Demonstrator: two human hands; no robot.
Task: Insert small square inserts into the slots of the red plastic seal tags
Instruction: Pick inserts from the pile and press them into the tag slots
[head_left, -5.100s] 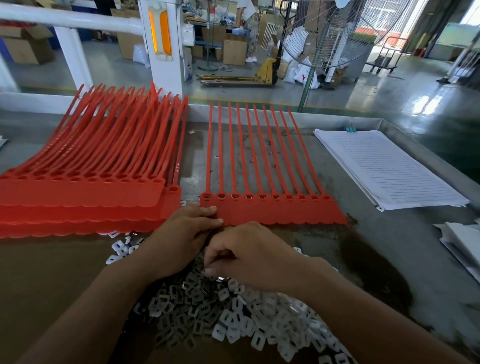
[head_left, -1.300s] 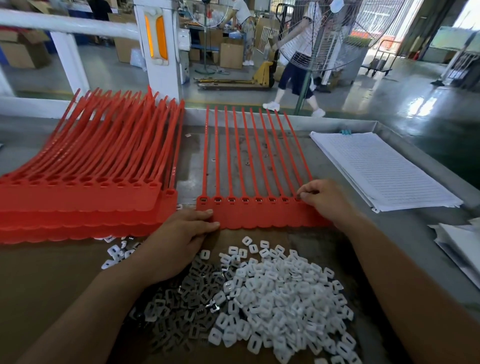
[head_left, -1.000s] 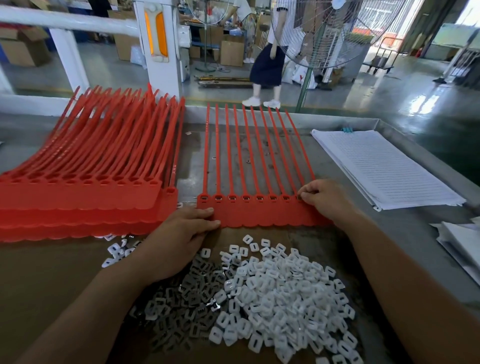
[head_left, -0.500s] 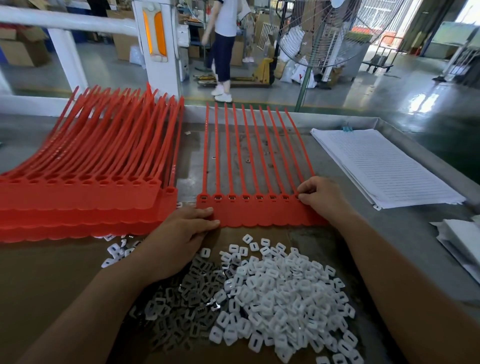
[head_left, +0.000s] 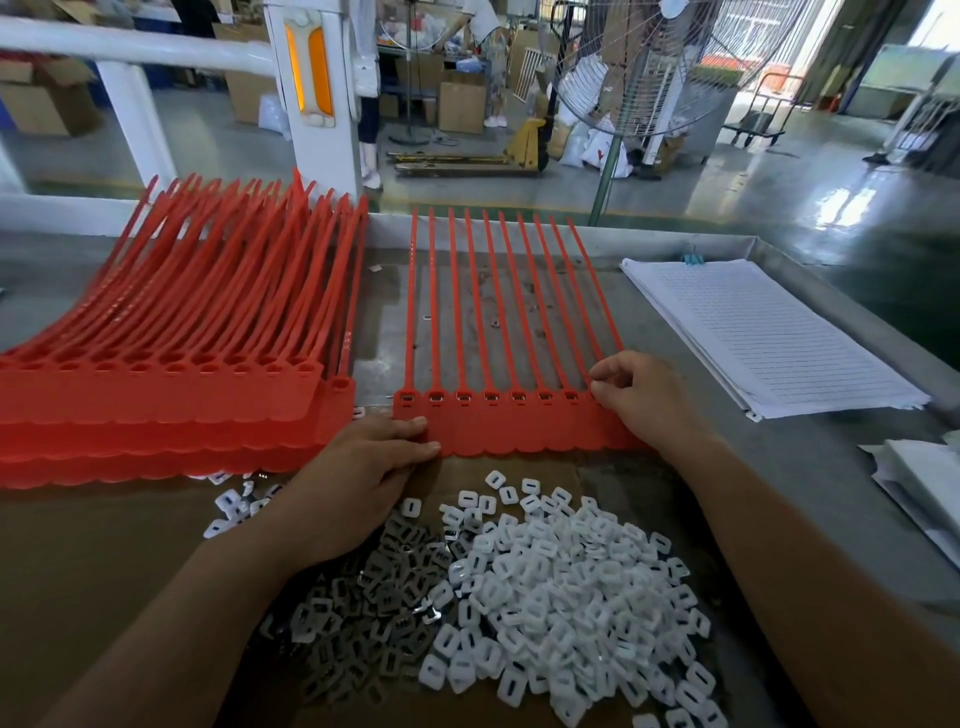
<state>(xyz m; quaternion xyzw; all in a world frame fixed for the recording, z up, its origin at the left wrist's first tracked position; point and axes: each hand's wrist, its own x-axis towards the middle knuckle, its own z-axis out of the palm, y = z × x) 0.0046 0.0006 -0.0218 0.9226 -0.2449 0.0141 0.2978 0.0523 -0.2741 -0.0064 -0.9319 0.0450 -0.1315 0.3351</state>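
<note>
Seal-tag strip (head_left: 519, 431), ten straps (head_left: 411, 312), left fingers (head_left: 415, 425) pressed flat, right fingers (head_left: 605, 373) pinching it

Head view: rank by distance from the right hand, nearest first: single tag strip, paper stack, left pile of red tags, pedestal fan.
1. single tag strip: touching; the right hand pinches its right end.
2. paper stack: just to the right.
3. left pile of red tags: across the strip, far left.
4. pedestal fan: far back, beyond the table.
</note>
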